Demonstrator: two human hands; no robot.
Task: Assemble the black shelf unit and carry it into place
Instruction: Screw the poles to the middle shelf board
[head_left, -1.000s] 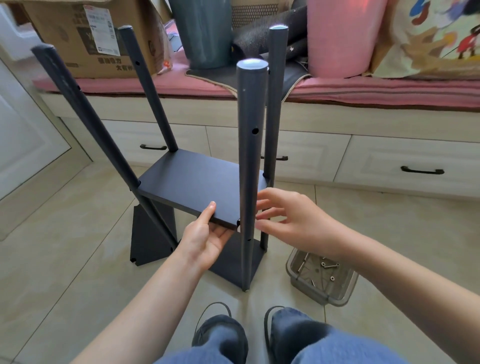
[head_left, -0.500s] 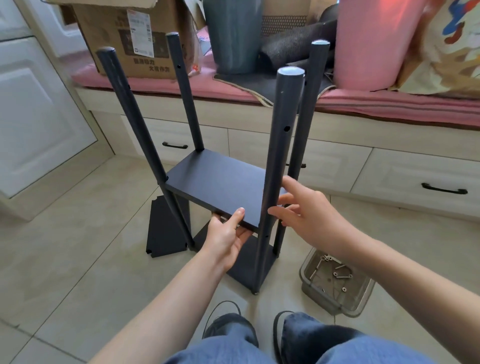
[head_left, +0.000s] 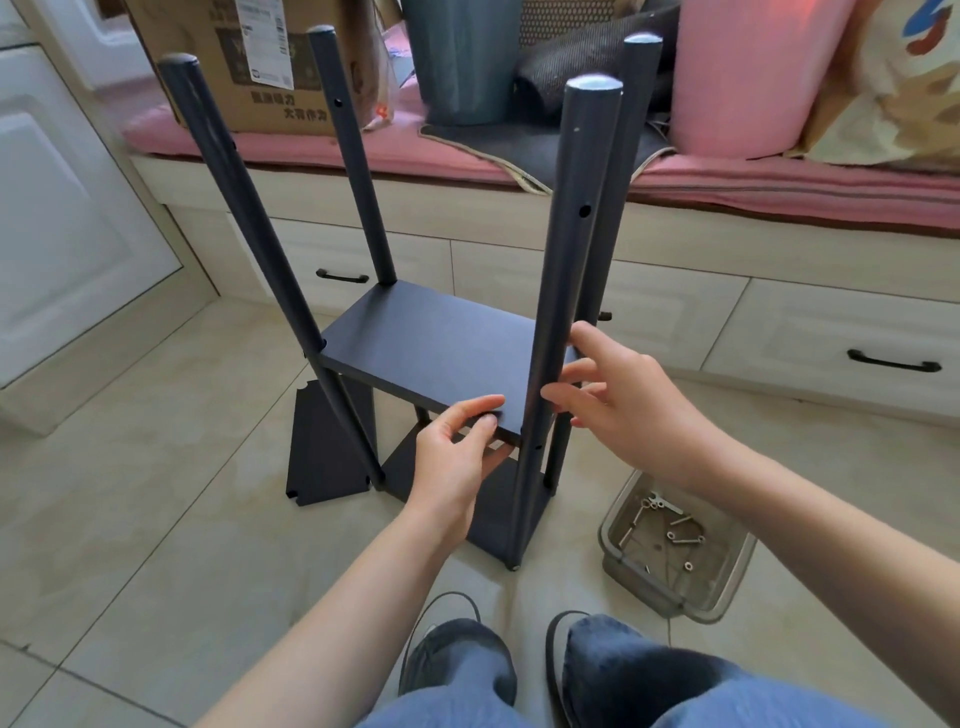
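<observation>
The left hand (head_left: 457, 457) is pinching the front edge of the black shelf board (head_left: 431, 358), thumb on top now and fingers under, where a second ago it was cupping it from below. The right hand (head_left: 631, 410) is hovering with spread, relaxed fingers just beside the near post (head_left: 566, 291), grasping nothing. The shelf unit is standing on the floor tiles (head_left: 156, 493), a spare panel (head_left: 324, 447) leaning behind, a screw tray (head_left: 675, 556) to its right.

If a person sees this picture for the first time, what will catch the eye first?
Four tall black poles rise at the centre around a black shelf board. The left hand pinches the board's near edge; the right hand reaches toward the nearest pole. A clear tray of screws sits on the floor, right.
</observation>
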